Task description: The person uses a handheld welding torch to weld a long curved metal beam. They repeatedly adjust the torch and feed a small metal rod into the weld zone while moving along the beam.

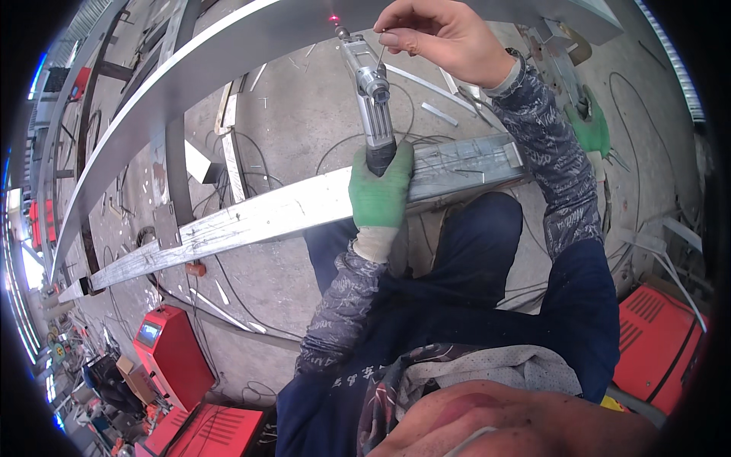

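My left hand (381,186), in a green glove, grips the black lower end of a silver handheld laser welding gun (375,99). The gun points away from me, its tip close to the grey metal beam (251,42). A red light spot (333,18) shows just past the tip. My bare right hand (445,38) is beside the gun's front end, thumb and forefinger pinched on a thin metal rod (382,55). The rod runs down toward the gun's body; whether it is attached there I cannot tell. My left wrist is above a long silver metal bar (282,196).
A green glove (590,126) lies to the right. Cables and metal offcuts (440,114) are scattered over the concrete floor (297,99). Red machines stand at the lower left (175,358) and lower right (659,343). Dark steel frames (171,145) rise at the left.
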`<state>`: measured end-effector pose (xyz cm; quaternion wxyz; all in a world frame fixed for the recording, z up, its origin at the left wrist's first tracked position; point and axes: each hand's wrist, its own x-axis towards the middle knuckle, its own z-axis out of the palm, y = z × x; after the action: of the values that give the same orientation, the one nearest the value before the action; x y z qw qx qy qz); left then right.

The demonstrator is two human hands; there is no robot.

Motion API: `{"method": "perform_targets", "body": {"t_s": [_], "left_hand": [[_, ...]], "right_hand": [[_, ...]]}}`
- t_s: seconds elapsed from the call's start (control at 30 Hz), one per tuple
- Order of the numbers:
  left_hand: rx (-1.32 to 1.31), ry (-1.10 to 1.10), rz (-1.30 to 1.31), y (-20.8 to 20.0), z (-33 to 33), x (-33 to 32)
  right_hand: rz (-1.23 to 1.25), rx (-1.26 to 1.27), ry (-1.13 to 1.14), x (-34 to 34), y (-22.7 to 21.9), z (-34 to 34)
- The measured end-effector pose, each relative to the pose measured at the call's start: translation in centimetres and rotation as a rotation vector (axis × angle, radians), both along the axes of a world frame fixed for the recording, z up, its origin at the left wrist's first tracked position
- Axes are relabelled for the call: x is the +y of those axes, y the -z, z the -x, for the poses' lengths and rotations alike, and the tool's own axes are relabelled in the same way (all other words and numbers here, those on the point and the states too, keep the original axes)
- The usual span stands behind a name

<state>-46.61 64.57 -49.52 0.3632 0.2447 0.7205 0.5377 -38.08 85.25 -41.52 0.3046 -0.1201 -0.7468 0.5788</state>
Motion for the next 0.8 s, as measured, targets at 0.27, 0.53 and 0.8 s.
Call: {"method": "perform_targets", "body": {"t_s": [0.27,0.53,0.8], "left_hand": [[-0.051,0.013,0.002,0.0,0.0,0.0],[-0.044,0.041,0.021,0.3,0.3,-0.2],[-0.046,0.039,-0.018,0.5,0.3,-0.3]], "right_hand": [[-0.009,0.005,-0.060,0.6,0.6,0.0],[-0.058,-0.053,-0.115,0.9,-0.1,0.0],[0.122,-0.112,-0.080,0.5,-0.8,-0.3]]}}
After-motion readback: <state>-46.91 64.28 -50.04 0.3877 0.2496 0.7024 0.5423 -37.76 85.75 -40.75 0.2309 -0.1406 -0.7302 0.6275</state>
